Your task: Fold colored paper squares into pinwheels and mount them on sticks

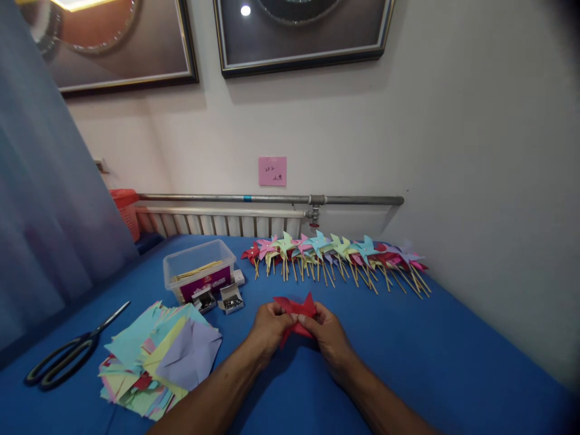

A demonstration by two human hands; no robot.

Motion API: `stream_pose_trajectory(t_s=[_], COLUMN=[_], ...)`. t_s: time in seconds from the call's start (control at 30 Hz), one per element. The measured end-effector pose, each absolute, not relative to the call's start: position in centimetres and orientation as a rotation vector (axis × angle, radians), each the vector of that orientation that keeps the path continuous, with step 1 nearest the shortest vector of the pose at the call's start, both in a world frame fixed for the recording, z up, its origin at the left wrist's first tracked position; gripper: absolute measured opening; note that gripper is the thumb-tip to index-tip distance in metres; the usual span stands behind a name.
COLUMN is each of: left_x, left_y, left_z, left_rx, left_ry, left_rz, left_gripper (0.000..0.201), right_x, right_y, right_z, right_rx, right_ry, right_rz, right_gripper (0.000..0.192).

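Observation:
A red paper pinwheel [299, 306] is held above the blue table between my two hands, its pointed blades sticking up and down. My left hand [272, 326] pinches it from the left, thumb near the centre. From the other side my right hand [327, 331] grips it, with its thumb also at the middle. Whether a pin sits under the thumbs is hidden. Left of my left hand are small open boxes of metal pins [231, 299] and a pile of cut coloured paper squares [181, 356].
Finished pinwheels on sticks [319, 243] lie in a row along the back. A clear plastic tub [199, 263] holds wooden sticks. Black-handled scissors [75, 353] lie at the left. Behind the blue table [430, 350] run a pipe [272, 199] and a radiator [226, 222].

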State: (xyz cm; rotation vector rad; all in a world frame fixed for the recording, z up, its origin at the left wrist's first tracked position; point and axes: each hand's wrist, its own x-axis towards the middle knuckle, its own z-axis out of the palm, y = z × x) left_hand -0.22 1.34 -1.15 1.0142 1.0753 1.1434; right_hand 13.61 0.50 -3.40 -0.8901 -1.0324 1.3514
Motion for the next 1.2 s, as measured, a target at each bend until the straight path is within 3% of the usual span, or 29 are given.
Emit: stream_pose_trajectory(t_s=[0.53, 0.73, 0.97, 1.2], left_x=[-0.1, -0.3, -3.7, -4.1], left_y=[1.2, 1.3, 3.9, 4.1], left_z=[-1.2, -0.9, 0.0, -0.5], left_rx=[1.118, 1.099, 1.081, 1.325], left_ry=[1.041, 0.989, 1.287, 1.455], left_rz=[1.127, 1.128, 1.413, 1.357], left_gripper=[0.020, 0.028, 0.028, 0.015], right_x=[14.0, 13.9, 14.2, 14.5], right_y=[0.4, 0.1, 0.1, 0.2], right_z=[-3.2, -2.8, -2.0, -1.9], right_rx=[-0.904, -0.905, -0.910, -0.922], right_ry=[-1.060, -1.005, -0.731, -0.684], right_rz=[1.438, 1.432, 1.431, 1.408], right_gripper=[0.036, 0.034, 0.030, 0.028])
